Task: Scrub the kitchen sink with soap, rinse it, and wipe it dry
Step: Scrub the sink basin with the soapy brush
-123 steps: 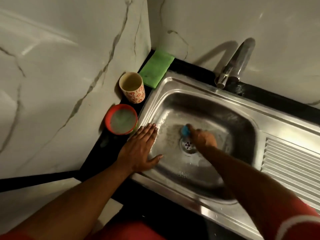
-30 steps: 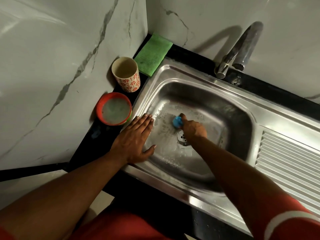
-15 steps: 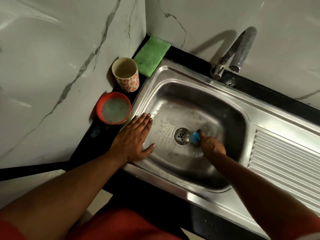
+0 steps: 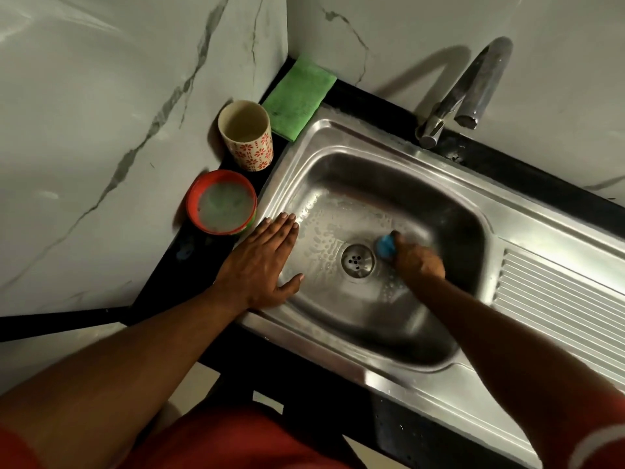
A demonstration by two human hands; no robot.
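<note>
Sink point(image 4: 389, 170) holds right hand point(image 4: 417, 262) gripping blue scrubber point(image 4: 385, 247) beside drain point(image 4: 357, 259).

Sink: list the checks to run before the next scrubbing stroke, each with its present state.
1. Grip: the right hand holds the blue scrubber: ok.
2. Contact: the blue scrubber sits on the basin floor, right beside the drain: ok.
3. Brace: the left hand lies flat on the left rim of the sink: ok.
4. The drain holes are uncovered: ok.
5. Suds over the whole basin: cannot tell. They show left of the drain, and the near wall is too dark.
6. The tap is off, no water running: ok.
</note>
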